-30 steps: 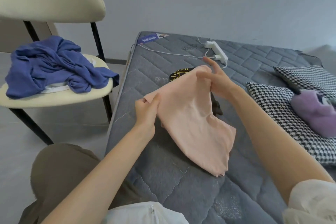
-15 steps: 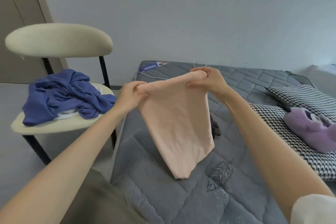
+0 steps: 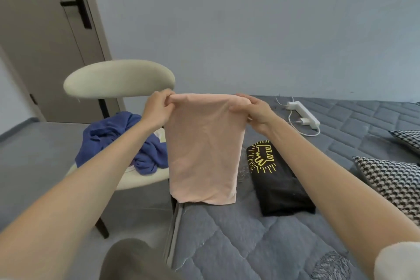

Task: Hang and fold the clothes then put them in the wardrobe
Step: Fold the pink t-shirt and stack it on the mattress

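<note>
Fabric hangs in a flat panel between our two hands: a peach garment, raised in front of us with its top edge stretched level. Our left hand pinches the upper left corner, fingers curled over the bunched cloth, and our right hand grips the upper right corner the same way, thumb side toward us. The cloth drops straight and smooth from that edge, and its lower edge shows in front of the left border of the grey quilted mattress; we cannot tell whether it touches the surface. On the mattress, just right of the hanging cloth and under our right forearm, lies a folded black T-shirt with a yellow line drawing on its top face. Farther back on the mattress sits a white power strip with a white cable looped beside it. A houndstooth pillow lies at the right edge of the view. To the left, beside the mattress, stands a cream chair with dark legs, and a crumpled blue garment is heaped on its seat, partly hidden behind our left forearm. Behind the chair is a grey-brown door with a black handle, set in a pale wall.
</note>
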